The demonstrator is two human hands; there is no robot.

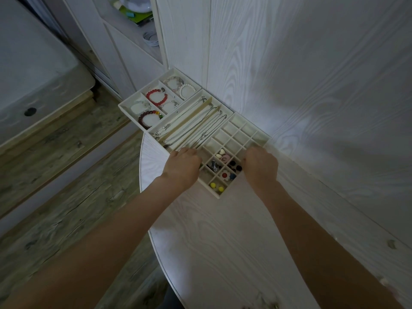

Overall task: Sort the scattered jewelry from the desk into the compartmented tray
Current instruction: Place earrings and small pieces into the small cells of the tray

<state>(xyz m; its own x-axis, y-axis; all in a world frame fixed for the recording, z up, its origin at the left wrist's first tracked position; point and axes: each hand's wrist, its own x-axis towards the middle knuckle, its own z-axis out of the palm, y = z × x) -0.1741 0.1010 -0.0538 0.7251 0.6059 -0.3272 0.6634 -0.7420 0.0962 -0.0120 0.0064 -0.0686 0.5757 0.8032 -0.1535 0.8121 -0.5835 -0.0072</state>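
Two bare hands sit at the near end of the small-grid tray (249, 128) as I watch from the head view. At the bottom edge of the frame, a few small glinting bits (265, 306) lie on the desk (223, 241); they may be jewelry still unsorted, though they are cut off and too dim for me to say. Past them the white wood-grain top runs bare up to the wrists.

My reading is that the sort is nearly done. Left hand (184, 162) has its fingers curled down at the tray's near left side, and right hand (262, 165) is curled likewise at its right side; whether either grips the rim or pinches a piece I cannot tell, since the fingertips are hidden. Between them the near cells hold yellow beads (216, 187), a red-centred flower piece (224, 175), dark studs (234, 166) and pale heart pieces (220, 152); the far cells of the grid look vacant.

Next tray back, silver necklaces (191, 128) lie lengthwise in long slots. Farthest, touching the wall corner, the bracelet tray (131, 98) carries a red bead bracelet (156, 98), a dark mixed-bead bracelet (149, 119) and a pearl bracelet (187, 91). What remains, I judge, is the strays near me and perhaps squaring the grid tray
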